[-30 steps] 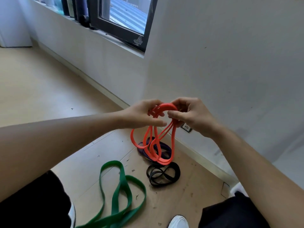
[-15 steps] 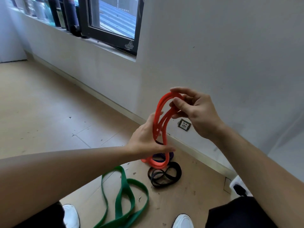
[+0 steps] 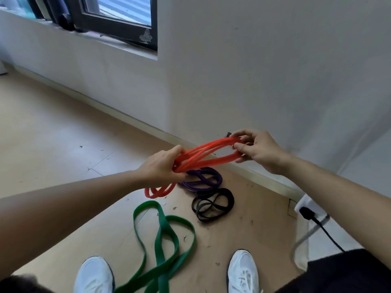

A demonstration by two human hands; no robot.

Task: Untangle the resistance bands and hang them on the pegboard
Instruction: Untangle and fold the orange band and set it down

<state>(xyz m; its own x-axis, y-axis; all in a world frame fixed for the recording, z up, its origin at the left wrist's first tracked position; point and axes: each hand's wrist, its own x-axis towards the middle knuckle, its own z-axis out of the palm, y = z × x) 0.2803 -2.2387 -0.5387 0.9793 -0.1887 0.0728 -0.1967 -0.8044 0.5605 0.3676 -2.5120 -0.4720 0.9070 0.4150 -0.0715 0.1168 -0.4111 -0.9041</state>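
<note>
From the head camera, looking down, the left hand (image 3: 163, 168) and the right hand (image 3: 259, 151) hold a red band (image 3: 208, 154) stretched between them, in front of the wall (image 3: 275, 70) and above the floor (image 3: 53, 144). The band is doubled into several strands that run slantwise, lower at the left and higher at the right. The left hand's grip is closed round the bundled strands at their lower end, fingers curled over them; below that hand a short loop of the same band hangs down. The right hand's grip is a pinch on the far end of the loops, thumb below and fingertips above, though how many strands it pinches is hard to make out. The other bands lie on the floor beneath the hands: a purple band (image 3: 203, 181) coiled near the skirting, a black band (image 3: 213, 205) just beside it in overlapping loops, and a wider green band (image 3: 165, 235) sprawled in long loops, its near end passing between two white shoes (image 3: 95, 273). A dark-framed window (image 3: 118, 24) sits in the wall at upper left, and a black cable (image 3: 323, 231) runs over the floor at the right.
</note>
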